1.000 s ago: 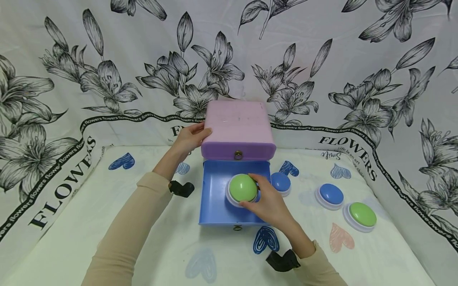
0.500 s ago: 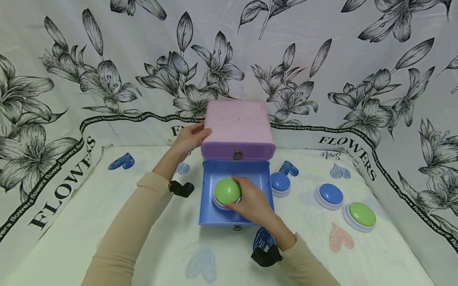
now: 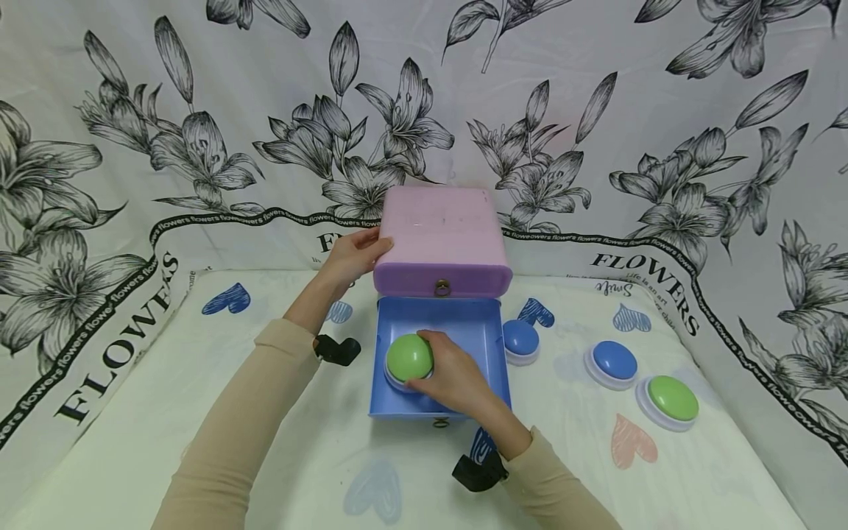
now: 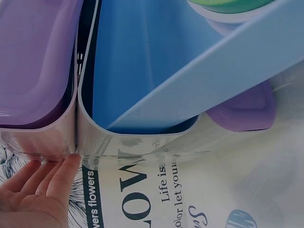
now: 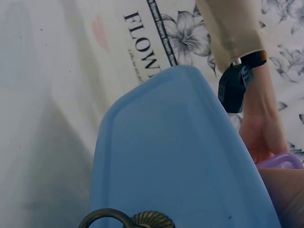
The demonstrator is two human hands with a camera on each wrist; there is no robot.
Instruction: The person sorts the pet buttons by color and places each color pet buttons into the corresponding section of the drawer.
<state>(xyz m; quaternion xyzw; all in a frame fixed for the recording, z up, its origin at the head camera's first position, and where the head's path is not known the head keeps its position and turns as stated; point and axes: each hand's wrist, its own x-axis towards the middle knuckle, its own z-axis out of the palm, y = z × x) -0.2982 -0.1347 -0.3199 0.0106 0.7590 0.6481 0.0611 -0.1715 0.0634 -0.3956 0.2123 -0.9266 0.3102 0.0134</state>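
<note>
A small two-drawer box has a pink shell [image 3: 444, 224] and a shut purple upper drawer [image 3: 404, 280]. Its blue lower drawer [image 3: 467, 316] is pulled out. My left hand [image 3: 354, 258] rests against the box's left side; in the left wrist view, its straight fingers [image 4: 59, 178] touch the shell. Inside the drawer's left half, my right hand [image 3: 457, 379] grips a green-domed push button [image 3: 409, 357] with a white base, thumb and fingers around its right side. Whether the base touches the drawer floor I cannot tell. The blue drawer front [image 5: 175, 142] hides those fingers in the right wrist view.
A blue push button [image 3: 520, 338] sits just right of the drawer. Farther right are another blue button [image 3: 614, 359] and a green one [image 3: 673, 397], side by side on the heart-patterned cloth [image 3: 298, 456]. A flower-printed curtain [image 3: 298, 73] stands behind the box.
My right hand has moved left across the drawer with the green push button, from the middle to the left half. My left hand has stayed on the box.
</note>
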